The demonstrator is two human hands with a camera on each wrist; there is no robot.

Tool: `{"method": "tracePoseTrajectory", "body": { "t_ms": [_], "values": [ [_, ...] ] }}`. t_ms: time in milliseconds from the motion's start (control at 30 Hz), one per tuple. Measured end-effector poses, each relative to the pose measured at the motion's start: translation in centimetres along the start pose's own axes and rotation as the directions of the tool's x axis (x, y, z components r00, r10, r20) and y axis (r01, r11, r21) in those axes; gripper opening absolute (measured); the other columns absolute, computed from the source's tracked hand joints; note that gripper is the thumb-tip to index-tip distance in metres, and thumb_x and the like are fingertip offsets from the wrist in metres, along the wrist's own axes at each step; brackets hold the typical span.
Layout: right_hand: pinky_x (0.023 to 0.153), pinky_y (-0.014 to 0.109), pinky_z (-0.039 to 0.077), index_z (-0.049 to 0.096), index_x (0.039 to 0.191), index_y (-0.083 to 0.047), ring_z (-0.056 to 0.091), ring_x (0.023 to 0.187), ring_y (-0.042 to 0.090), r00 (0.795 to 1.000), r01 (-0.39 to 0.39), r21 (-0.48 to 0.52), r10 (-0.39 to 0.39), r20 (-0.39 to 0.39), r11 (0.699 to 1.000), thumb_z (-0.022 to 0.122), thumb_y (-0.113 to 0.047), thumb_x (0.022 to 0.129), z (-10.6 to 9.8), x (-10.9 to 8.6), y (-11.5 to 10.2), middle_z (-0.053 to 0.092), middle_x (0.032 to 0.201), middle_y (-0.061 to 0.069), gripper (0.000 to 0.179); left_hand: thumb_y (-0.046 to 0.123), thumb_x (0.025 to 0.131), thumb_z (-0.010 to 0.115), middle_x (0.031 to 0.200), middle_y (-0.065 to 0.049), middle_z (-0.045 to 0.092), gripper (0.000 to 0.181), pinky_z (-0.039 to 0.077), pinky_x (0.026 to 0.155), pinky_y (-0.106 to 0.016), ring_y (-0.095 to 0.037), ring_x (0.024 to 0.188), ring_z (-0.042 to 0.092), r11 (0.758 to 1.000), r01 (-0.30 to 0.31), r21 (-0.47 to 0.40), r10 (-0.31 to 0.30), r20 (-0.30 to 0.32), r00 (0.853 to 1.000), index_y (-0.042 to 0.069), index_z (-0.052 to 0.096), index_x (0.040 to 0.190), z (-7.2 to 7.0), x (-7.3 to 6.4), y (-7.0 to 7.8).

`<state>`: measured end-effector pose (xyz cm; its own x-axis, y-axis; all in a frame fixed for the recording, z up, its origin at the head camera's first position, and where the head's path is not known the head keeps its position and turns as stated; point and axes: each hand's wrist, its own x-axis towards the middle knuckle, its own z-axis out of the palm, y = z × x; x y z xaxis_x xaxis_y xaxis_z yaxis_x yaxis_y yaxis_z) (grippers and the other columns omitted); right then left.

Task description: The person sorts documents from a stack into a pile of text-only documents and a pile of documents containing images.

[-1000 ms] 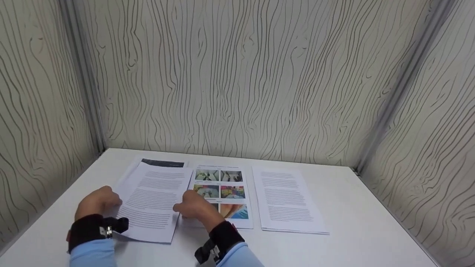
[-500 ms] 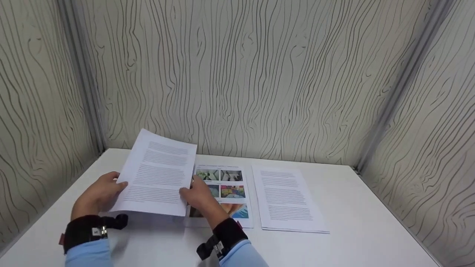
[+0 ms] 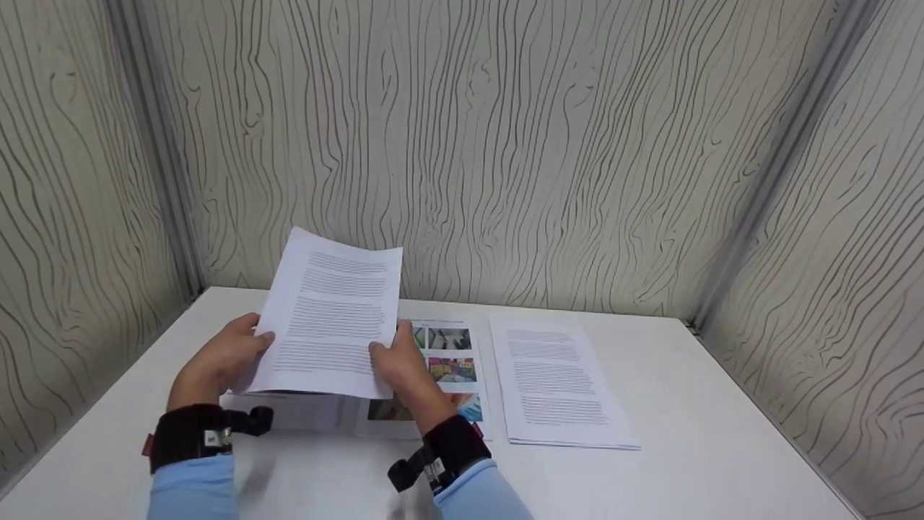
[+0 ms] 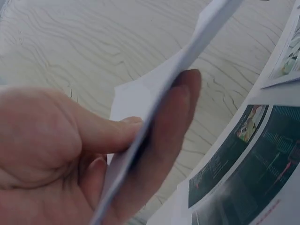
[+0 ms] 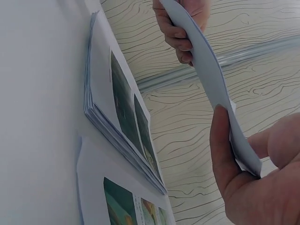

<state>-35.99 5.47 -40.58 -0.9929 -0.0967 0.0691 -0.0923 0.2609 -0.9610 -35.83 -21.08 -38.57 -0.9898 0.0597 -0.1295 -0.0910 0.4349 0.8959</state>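
A thin sheaf of printed paper sheets [image 3: 336, 318] is held up off the table, tilted, its text side facing me. My left hand [image 3: 222, 361] grips its left edge, thumb on top and fingers behind, as the left wrist view also shows. On the opposite edge my right hand [image 3: 404, 368] pinches the sheaf the same way; in the right wrist view the sheaf [image 5: 206, 65] bends slightly between both hands. Below it lies a paper stack [image 5: 96, 79] with dark green pictures, mostly hidden in the head view.
Beside that stack lies a stack of paper with colour photos [image 3: 482, 415], partly behind my right hand. Farther right is a stack of text pages [image 3: 556, 383]. Wood-patterned panels [image 3: 462, 144] stand around the white table [image 3: 707, 433].
Both hands have lifted the sheaf from the left stack, raising it and shifting it somewhat right. Its far end now tilts up. The other stacks stay in place.
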Motion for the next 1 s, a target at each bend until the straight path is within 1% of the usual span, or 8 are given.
{"method": "tracePoseTrajectory", "body": {
  "t_ms": [133, 233, 367, 500, 600, 767, 833, 1000],
  "values": [
    [0.104, 0.038, 0.049, 0.039, 0.147, -0.004, 0.066, 0.123, 0.029, 1.000, -0.021, 0.047, 0.021, 0.001, 0.999, 0.054, -0.004, 0.099, -2.5, 0.2, -0.7, 0.061, 0.140, 0.020, 0.051, 0.017, 0.116, 0.034, 0.154, -0.028, 0.057, 0.058, 0.044, 0.114, -0.049, -0.030, 0.126, 0.063, 0.999, -0.049, -0.021, 0.048, -0.036, 0.998, -0.006, 0.024, 0.168, 2.1, -0.1, 2.0],
    [0.104, 0.039, 0.051, 0.036, 0.152, -0.001, 0.064, 0.126, 0.031, 0.999, -0.030, 0.048, 0.029, 0.026, 0.998, 0.053, 0.001, 0.091, -5.6, 0.4, -0.9, 0.059, 0.145, 0.022, 0.063, 0.015, 0.115, 0.035, 0.152, -0.029, 0.059, 0.055, 0.046, 0.115, -0.050, -0.035, 0.130, 0.064, 0.995, -0.090, -0.048, 0.086, -0.085, 0.993, -0.006, 0.030, 0.166, 4.6, 0.3, 3.9],
    [0.112, 0.044, 0.049, 0.032, 0.160, 0.002, 0.060, 0.136, 0.035, 1.000, -0.012, -0.008, 0.012, 0.025, 1.000, 0.053, 0.002, 0.092, -10.7, 0.4, -1.0, 0.056, 0.153, 0.025, 0.071, 0.011, 0.114, 0.038, 0.151, -0.033, 0.058, 0.052, 0.046, 0.119, -0.058, -0.044, 0.136, 0.062, 0.983, -0.178, -0.041, 0.167, -0.193, 0.967, -0.008, 0.037, 0.162, 9.0, 1.4, 6.5],
    [0.110, 0.042, 0.050, 0.035, 0.161, 0.005, 0.061, 0.131, 0.033, 1.000, 0.005, -0.062, -0.007, -0.022, 0.998, 0.053, 0.001, 0.093, -16.2, -0.2, -0.9, 0.057, 0.154, 0.027, 0.070, 0.010, 0.113, 0.044, 0.147, -0.033, 0.062, 0.046, 0.049, 0.117, -0.059, -0.046, 0.132, 0.064, 0.965, -0.247, -0.087, 0.217, -0.263, 0.940, -0.006, 0.048, 0.156, 14.4, 2.4, 8.6],
    [0.094, 0.038, 0.057, 0.037, 0.160, 0.006, 0.067, 0.115, 0.031, 0.999, -0.019, -0.098, 0.015, -0.040, 0.995, 0.052, 0.003, 0.092, -20.7, -1.1, -0.4, 0.062, 0.145, 0.028, 0.070, 0.012, 0.113, 0.050, 0.137, -0.028, 0.069, 0.041, 0.056, 0.108, -0.054, -0.040, 0.121, 0.071, 0.955, -0.254, -0.155, 0.211, -0.250, 0.945, -0.001, 0.055, 0.151, 18.8, 2.6, 9.9],
    [0.079, 0.035, 0.061, 0.028, 0.164, 0.009, 0.068, 0.102, 0.026, 0.988, -0.121, -0.142, 0.106, -0.109, 0.982, 0.050, 0.002, 0.091, -27.6, -2.9, 0.9, 0.065, 0.134, 0.026, 0.077, 0.012, 0.111, 0.057, 0.132, -0.019, 0.074, 0.046, 0.061, 0.098, -0.043, -0.026, 0.111, 0.074, 0.931, -0.219, -0.293, 0.189, -0.128, 0.974, 0.005, 0.054, 0.156, 25.3, 2.1, 12.0],
    [0.079, 0.033, 0.060, 0.024, 0.166, 0.010, 0.067, 0.103, 0.023, 0.981, -0.158, -0.144, 0.139, -0.139, 0.977, 0.050, 0.001, 0.094, -29.7, -3.5, 1.7, 0.063, 0.137, 0.027, 0.077, 0.010, 0.108, 0.062, 0.131, -0.018, 0.075, 0.052, 0.062, 0.092, -0.038, -0.023, 0.106, 0.075, 0.916, -0.215, -0.338, 0.190, -0.105, 0.976, 0.004, 0.052, 0.159, 27.1, 1.9, 12.4],
    [0.080, 0.027, 0.056, 0.030, 0.164, 0.012, 0.066, 0.102, 0.015, 0.964, -0.213, -0.143, 0.184, -0.191, 0.967, 0.054, -0.005, 0.103, -33.1, -4.6, 4.0, 0.066, 0.137, 0.021, 0.067, 0.006, 0.102, 0.072, 0.120, -0.016, 0.079, 0.053, 0.065, 0.081, -0.032, -0.016, 0.093, 0.076, 0.895, -0.252, -0.368, 0.211, -0.148, 0.966, 0.001, 0.059, 0.153, 30.0, 1.5, 12.1]
  ]
}}
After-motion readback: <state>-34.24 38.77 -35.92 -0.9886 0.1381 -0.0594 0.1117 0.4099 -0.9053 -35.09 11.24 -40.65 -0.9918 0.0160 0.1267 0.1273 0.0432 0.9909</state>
